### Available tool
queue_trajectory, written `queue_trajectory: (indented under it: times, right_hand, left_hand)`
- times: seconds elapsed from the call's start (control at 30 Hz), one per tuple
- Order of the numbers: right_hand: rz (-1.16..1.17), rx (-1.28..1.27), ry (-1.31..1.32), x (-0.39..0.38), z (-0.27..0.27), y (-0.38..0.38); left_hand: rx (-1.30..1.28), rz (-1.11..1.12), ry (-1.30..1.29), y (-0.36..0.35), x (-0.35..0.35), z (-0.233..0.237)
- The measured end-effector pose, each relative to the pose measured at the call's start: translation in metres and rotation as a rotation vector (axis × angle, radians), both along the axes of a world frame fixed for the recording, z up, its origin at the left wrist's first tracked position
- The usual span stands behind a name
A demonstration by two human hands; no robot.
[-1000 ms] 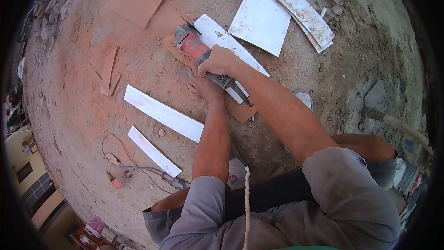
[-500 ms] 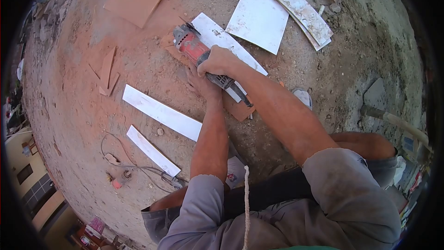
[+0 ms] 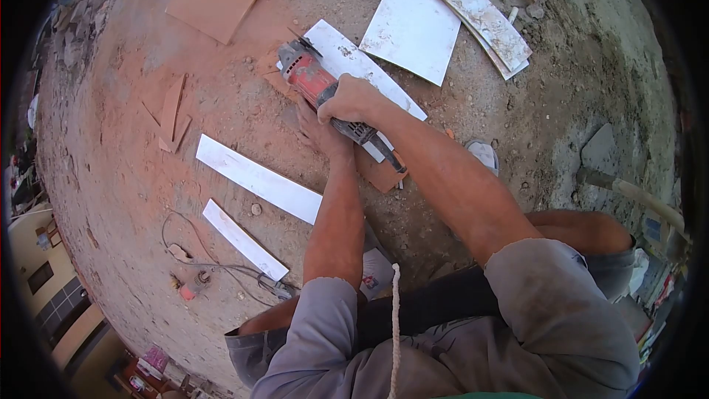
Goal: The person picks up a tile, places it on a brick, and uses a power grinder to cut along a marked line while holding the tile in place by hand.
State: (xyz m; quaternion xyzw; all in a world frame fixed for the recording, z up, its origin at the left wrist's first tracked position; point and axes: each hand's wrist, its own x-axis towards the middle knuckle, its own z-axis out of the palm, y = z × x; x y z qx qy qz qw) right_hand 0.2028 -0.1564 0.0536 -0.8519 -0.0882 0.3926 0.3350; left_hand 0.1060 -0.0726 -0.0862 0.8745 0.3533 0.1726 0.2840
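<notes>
On dusty red ground, a tangled cable [image 3: 221, 270] lies at far left beside a short white strip [image 3: 244, 240] of tile. A longer white strip [image 3: 258, 179] lies just above it, with thin brown offcuts [image 3: 173, 114] farther up. At centre, the person's left hand [image 3: 323, 137] presses palm-down on a brown tile piece [image 3: 380, 174], fingers stretched flat toward the tool. Whether they are spread cannot be told, as the tool and the other hand hide them. Just above, the right hand [image 3: 351, 100] is wrapped tight around the body of a red angle grinder [image 3: 309, 74]. Its disc end sits at the left edge of a long white tile [image 3: 354, 59] lying aslant over the brown piece. To the right lie a square white tile [image 3: 413, 26] and patterned strips [image 3: 480, 15] — and, at far right, a pale pipe [image 3: 635, 196].
</notes>
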Motion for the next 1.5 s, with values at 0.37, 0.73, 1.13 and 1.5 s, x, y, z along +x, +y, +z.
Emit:
queue_trajectory:
  times: [0.37, 0.73, 1.13, 1.5]
  right_hand:
    - [0.025, -0.017, 0.041, -0.002, 0.002, -0.004]
    - [0.047, -0.008, 0.04, -0.003, 0.002, -0.008]
    - [0.033, 0.005, 0.025, -0.006, 0.001, -0.012]
    - [0.02, 0.012, 0.02, -0.01, 0.004, -0.017]
  left_hand:
    - [-0.269, -0.013, -0.167, -0.003, 0.001, 0.023]
    - [-0.391, -0.005, -0.226, 0.0, 0.006, 0.02]
    - [-0.311, 0.01, -0.204, -0.001, 0.005, 0.019]
    - [-0.289, 0.008, -0.353, -0.004, 0.008, 0.016]
